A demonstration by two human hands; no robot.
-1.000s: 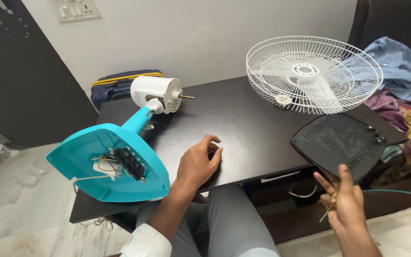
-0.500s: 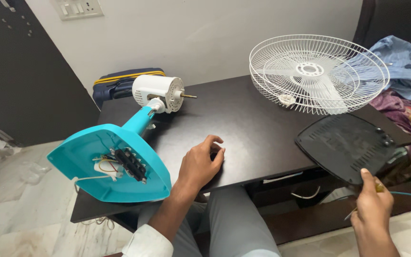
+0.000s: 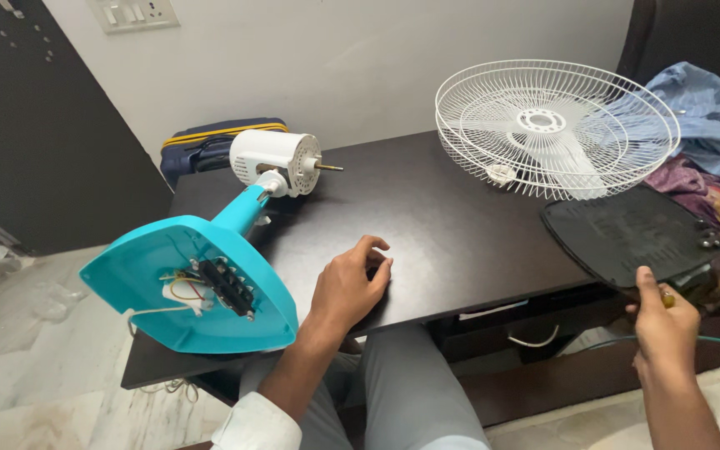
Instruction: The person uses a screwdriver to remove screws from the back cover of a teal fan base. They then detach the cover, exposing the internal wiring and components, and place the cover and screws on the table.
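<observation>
Left hand (image 3: 350, 286) resting loosely curled, gripping nothing, at table (image 3: 452, 225) front edge; right hand (image 3: 664, 327) pinching black cover (image 3: 631, 235) off right corner.

The dark wooden table (image 3: 452, 225) has a smooth, faintly satiny top that catches soft light. The turquoise plastic fan base (image 3: 147, 262) looks glossy and smooth on its underside, with a matt black terminal strip (image 3: 227, 287) and thin plastic-coated wires set in it. The white motor housing (image 3: 272, 160) is smooth plastic with a bare brass-coloured metal shaft (image 3: 327, 167). The white round wire fan guard (image 3: 556, 125) looks like coated metal. The black flat base cover (image 3: 627, 233) is matt, ribbed plastic. The crumpled blue cloth (image 3: 702, 108) looks soft and dull.
</observation>
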